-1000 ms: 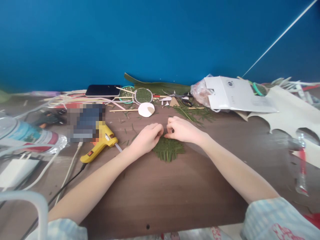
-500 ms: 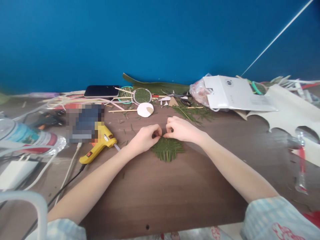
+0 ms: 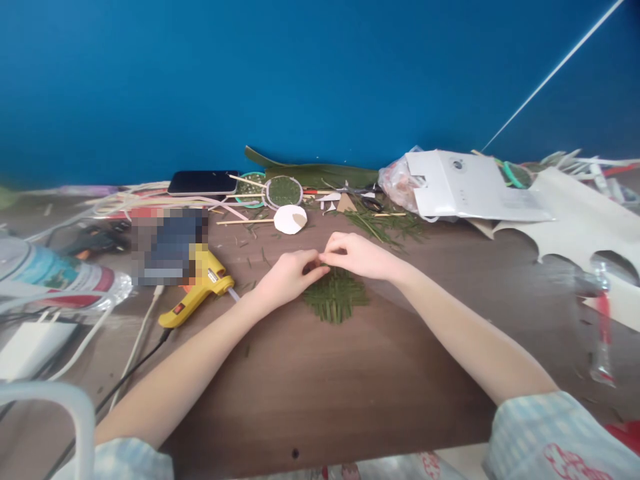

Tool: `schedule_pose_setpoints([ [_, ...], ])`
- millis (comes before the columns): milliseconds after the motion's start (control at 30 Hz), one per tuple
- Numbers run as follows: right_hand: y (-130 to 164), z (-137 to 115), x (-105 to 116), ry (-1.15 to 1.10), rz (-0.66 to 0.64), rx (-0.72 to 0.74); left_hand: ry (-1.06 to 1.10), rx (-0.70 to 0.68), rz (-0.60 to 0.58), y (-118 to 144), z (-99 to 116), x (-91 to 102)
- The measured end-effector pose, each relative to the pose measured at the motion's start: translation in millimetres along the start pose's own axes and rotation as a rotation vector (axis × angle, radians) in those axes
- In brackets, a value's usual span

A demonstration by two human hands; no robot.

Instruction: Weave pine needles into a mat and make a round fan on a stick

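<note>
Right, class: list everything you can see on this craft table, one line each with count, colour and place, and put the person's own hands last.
woven leaf mat: one, green, table centre, under the fingertips
glue gun: one, yellow, left of the mat
phone: one, black, back by the wall
round woven discs: two, green, beside the phone
paper disc: one, white, behind the hands
long leaf: one, dark green, along the wall
loose leaf strips: a pile, green, back right of the mat
white card: one, back right
table: one, brown
left hand: on the mat's far edge
right hand: pinching at the same edge
</note>
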State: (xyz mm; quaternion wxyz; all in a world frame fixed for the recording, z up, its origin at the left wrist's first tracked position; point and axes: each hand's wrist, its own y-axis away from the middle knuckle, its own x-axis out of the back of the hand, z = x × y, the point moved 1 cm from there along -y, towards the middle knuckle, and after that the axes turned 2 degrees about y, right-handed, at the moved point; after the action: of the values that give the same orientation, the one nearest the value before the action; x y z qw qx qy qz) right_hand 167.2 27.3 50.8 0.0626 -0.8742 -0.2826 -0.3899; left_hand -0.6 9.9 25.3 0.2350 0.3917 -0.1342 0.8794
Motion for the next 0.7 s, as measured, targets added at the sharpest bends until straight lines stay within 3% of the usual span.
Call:
schedule_pose_setpoints([
  [100, 0.7, 1.3, 4.3, -0.021, -0.009, 0.008, -0.015, -0.011, -0.007, 0.1, 0.0, 1.4],
  [233, 0.2, 7.7, 4.7, 0.094, 0.1, -0.01, -0.027, -0.011, -0.02, -0.1, 0.9, 3.0],
  [400, -0.8, 13.5, -8.0, 0.222, 0.014, 0.014, -0.007, 0.021, -0.035, -0.2, 0.8, 4.3],
  [700, -1.6, 17.4, -12.8, 0.211, 0.001, 0.038, 0.024, 0.03, -0.036, -0.8, -0.5, 4.0],
])
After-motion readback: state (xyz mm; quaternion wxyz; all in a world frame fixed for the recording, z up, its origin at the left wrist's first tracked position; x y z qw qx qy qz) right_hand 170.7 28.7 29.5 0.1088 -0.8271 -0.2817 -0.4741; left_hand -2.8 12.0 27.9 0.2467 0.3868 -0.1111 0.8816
